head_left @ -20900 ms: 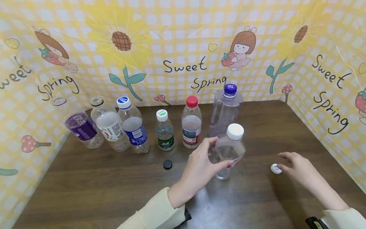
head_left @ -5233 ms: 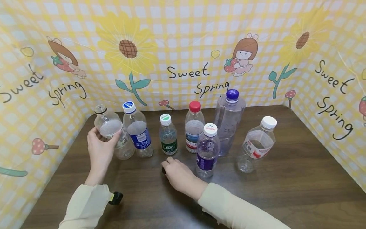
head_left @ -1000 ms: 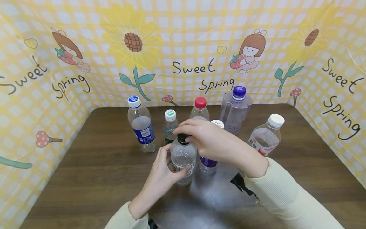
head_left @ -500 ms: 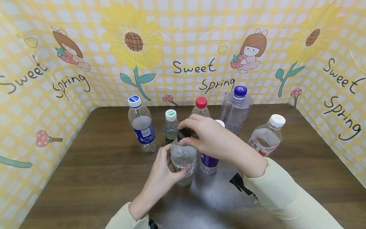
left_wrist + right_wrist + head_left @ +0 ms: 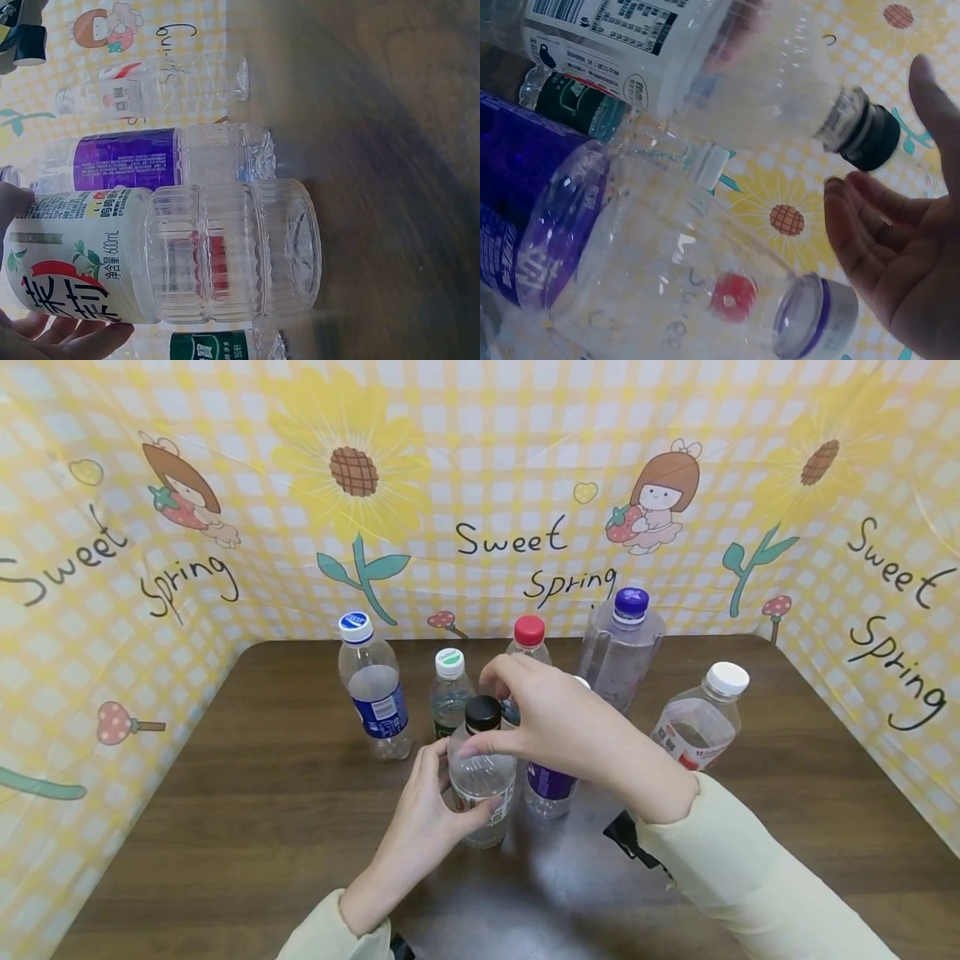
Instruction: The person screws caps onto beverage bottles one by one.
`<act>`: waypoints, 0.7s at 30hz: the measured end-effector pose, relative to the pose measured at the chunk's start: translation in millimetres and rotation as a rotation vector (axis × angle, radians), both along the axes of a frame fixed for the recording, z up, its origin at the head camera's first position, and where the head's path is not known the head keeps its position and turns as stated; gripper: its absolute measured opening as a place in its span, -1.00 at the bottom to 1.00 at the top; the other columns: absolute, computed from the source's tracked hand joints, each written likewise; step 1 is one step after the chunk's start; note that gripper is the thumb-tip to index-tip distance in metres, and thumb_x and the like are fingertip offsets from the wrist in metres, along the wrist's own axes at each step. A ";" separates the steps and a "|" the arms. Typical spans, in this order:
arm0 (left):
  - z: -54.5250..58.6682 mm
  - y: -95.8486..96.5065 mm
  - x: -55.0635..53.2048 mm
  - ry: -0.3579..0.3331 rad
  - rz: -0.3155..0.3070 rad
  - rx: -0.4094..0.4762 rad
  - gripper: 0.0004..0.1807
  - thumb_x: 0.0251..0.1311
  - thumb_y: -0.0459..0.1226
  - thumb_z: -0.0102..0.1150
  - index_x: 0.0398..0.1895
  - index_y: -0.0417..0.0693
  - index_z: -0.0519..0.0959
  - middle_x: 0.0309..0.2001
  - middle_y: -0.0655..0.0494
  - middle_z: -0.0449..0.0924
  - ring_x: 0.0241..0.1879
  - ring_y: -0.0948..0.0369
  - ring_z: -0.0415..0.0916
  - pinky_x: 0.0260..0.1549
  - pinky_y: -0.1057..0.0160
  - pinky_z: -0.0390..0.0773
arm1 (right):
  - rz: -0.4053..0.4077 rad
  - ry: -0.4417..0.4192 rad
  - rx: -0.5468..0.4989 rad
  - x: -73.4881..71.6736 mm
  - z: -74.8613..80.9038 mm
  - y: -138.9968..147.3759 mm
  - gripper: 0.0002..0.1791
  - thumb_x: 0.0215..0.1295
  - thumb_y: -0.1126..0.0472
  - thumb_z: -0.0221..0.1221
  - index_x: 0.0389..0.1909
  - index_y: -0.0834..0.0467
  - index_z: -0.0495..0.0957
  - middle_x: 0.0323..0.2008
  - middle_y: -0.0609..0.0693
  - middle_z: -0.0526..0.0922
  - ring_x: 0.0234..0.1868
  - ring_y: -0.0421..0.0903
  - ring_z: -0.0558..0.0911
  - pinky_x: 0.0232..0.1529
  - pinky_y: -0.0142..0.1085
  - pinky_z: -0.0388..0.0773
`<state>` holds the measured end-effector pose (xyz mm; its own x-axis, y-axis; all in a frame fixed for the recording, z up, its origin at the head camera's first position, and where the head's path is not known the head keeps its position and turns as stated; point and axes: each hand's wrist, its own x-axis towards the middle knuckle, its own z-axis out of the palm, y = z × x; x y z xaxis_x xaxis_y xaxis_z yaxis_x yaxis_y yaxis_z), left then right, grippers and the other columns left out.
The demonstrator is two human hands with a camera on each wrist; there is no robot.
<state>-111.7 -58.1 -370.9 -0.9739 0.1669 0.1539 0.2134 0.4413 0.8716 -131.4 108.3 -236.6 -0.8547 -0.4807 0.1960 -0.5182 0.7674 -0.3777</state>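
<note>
In the head view, a clear plastic bottle (image 5: 483, 777) with a white label and a black cap (image 5: 482, 713) stands upright at the middle of the table. My left hand (image 5: 420, 831) grips its body, thumb in front and fingers behind. My right hand (image 5: 570, 727) hovers at the cap with thumb and fingers spread apart. The right wrist view shows a gap between the cap (image 5: 874, 139) and these fingers. The cap sits on the bottle neck. Close on the right, partly behind my right hand, stands a purple-labelled bottle (image 5: 551, 782).
Behind stand a blue-labelled bottle (image 5: 380, 710), a small green-labelled bottle (image 5: 452, 697), a red-capped bottle (image 5: 529, 633) and a large purple-capped bottle (image 5: 618, 656). A white-capped bottle (image 5: 697, 727) stands at right. A patterned cloth (image 5: 510, 460) encloses the wooden table (image 5: 247, 827).
Earlier the bottle stood uncapped at the left and its black cap lay on the table. Half a second ago my right fingers held the cap on the bottle; now they are spread off it.
</note>
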 end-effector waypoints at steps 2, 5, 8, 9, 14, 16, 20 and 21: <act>0.0 -0.3 0.1 0.003 0.004 0.003 -0.20 -0.08 -0.30 0.45 0.22 -0.17 0.20 0.10 -0.11 0.32 0.20 -0.11 0.43 0.15 0.05 0.51 | 0.036 0.006 -0.015 0.0 1.0 3.1 -0.35 0.02 -0.16 0.35 0.04 0.16 0.47 -0.08 0.00 0.57 -0.09 -0.12 0.57 -0.03 -0.21 0.60; -0.8 -0.5 -0.1 0.026 0.002 0.008 -0.19 -0.09 -0.30 0.46 0.22 -0.19 0.20 0.09 -0.12 0.33 0.17 -0.11 0.46 0.13 0.06 0.54 | 0.139 0.031 -0.033 -1.2 3.4 7.7 -0.42 0.21 -0.02 0.26 0.18 0.18 0.43 0.08 0.05 0.55 0.08 -0.06 0.55 0.13 -0.14 0.53; -2.1 -0.5 -0.6 0.061 -0.009 0.012 -0.19 -0.09 -0.29 0.46 0.21 -0.22 0.21 0.07 -0.14 0.33 0.14 -0.11 0.48 0.10 0.07 0.56 | 0.245 0.040 -0.018 -3.3 5.8 10.4 -0.51 0.31 0.18 0.16 0.25 0.17 0.40 0.21 0.09 0.49 0.23 -0.02 0.49 0.22 -0.11 0.48; -2.5 -0.5 -0.6 0.071 -0.012 0.009 -0.19 -0.09 -0.28 0.47 0.20 -0.23 0.21 0.07 -0.15 0.33 0.13 -0.11 0.48 0.09 0.07 0.56 | 0.272 0.029 -0.008 -3.4 7.1 10.7 -0.52 0.32 0.23 0.14 0.26 0.16 0.40 0.24 0.08 0.47 0.27 -0.02 0.47 0.24 -0.11 0.47; -2.7 0.8 -0.7 0.065 -0.011 0.003 -0.19 -0.10 -0.29 0.47 0.21 -0.22 0.21 0.07 -0.13 0.33 0.13 -0.09 0.48 0.08 0.08 0.57 | 0.340 0.014 0.061 -5.7 9.7 11.2 -0.59 0.31 0.36 0.08 0.17 0.13 0.50 0.18 0.05 0.53 0.23 -0.03 0.50 0.20 -0.13 0.50; -2.4 1.2 -0.6 0.050 -0.008 0.001 -0.18 -0.10 -0.30 0.47 0.22 -0.21 0.21 0.07 -0.11 0.33 0.15 -0.08 0.47 0.09 0.09 0.56 | 0.351 0.025 0.076 -6.1 10.6 10.8 -0.64 0.29 0.39 0.09 0.10 0.13 0.54 0.11 0.03 0.57 0.18 -0.04 0.53 0.19 -0.14 0.50; -2.0 1.3 -0.4 0.034 -0.005 -0.004 -0.17 -0.10 -0.30 0.46 0.23 -0.19 0.20 0.07 -0.09 0.33 0.16 -0.06 0.47 0.10 0.09 0.56 | 0.355 0.019 0.082 -5.4 12.8 9.0 -0.66 0.24 0.45 0.11 0.01 0.13 0.57 0.04 -0.01 0.60 0.14 -0.06 0.55 0.20 -0.15 0.50; -1.8 1.3 -0.3 0.032 -0.004 -0.004 -0.17 -0.10 -0.30 0.46 0.23 -0.19 0.20 0.08 -0.09 0.33 0.16 -0.06 0.47 0.10 0.08 0.56 | 0.355 0.015 0.082 -5.4 12.9 8.7 -0.65 0.23 0.46 0.11 0.00 0.13 0.57 0.03 -0.02 0.60 0.14 -0.07 0.55 0.20 -0.16 0.50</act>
<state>-112.0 -56.8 -372.7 -0.9678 0.1715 0.1841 0.2427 0.4439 0.8626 -136.8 117.0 -223.8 -0.6287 -0.7619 0.1556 -0.7630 0.5658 -0.3124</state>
